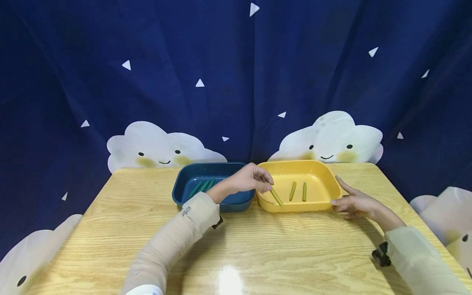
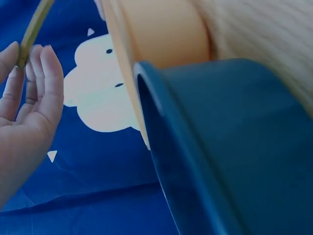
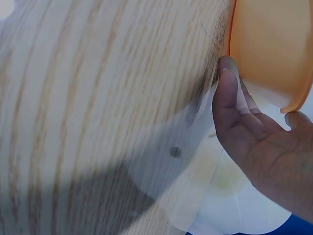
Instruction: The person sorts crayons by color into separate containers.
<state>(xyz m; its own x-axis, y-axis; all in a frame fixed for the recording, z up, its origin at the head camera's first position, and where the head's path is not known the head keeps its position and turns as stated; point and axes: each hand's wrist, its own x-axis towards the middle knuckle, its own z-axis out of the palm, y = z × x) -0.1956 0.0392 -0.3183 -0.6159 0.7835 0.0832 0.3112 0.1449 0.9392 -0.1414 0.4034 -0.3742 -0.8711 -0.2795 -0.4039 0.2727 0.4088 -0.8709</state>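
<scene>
My left hand (image 1: 254,178) pinches a slim yellow-green stick (image 1: 276,196) between thumb and fingertips, above the left end of a yellow tray (image 1: 295,208). In the left wrist view the same stick (image 2: 33,33) points up and away from the fingers. Two similar sticks, one (image 1: 293,191) left of the other (image 1: 304,191), lie apart on the tray floor. At the tray's right end, my right hand (image 1: 359,205) rests with its fingers against the outside. The right wrist view shows those fingers (image 3: 227,93) close against the orange-looking wall.
A dark blue tray (image 1: 236,207) stands directly left of the yellow one, with several green sticks (image 1: 204,186) inside, partly behind my left forearm. Both trays sit near the back edge of a wooden table (image 1: 280,254). Behind hangs a navy curtain (image 1: 221,49) with clouds and triangles.
</scene>
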